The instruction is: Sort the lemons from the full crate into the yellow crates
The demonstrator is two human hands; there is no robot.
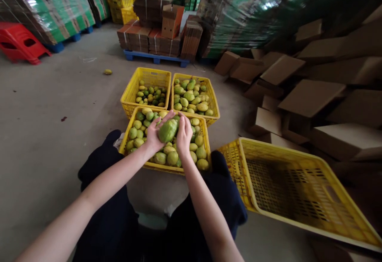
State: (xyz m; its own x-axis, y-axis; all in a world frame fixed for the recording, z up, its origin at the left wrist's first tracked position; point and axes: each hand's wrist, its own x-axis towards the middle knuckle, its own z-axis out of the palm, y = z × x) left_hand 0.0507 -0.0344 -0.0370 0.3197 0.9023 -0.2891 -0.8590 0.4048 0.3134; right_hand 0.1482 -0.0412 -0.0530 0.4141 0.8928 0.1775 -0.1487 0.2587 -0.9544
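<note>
Concrete floor (98, 94) runs under yellow crates of fruit, with stacked flat cardboard (149, 11) on a blue pallet (155, 57) beyond them and open cartons (310, 94) piled at the right. Above the near crate (164, 169), full of green and yellow fruit, a large green fruit (168, 131) is held between two bare hands. The left hand (184, 134) stands upright against its right side, fingers nearly straight and together; the right hand (155, 136) cups it from the left and below, half open, fingers reaching behind it. The fruit's long axis slants, one end toward the person and a little left, the other away and to the right, partly hidden by the fingers. Just beyond sit the far left crate (127, 98), partly filled with smaller fruit, and the far right crate (215, 106), fuller. A big yellow crate (286, 186) stands by the person's right-hand side.
</note>
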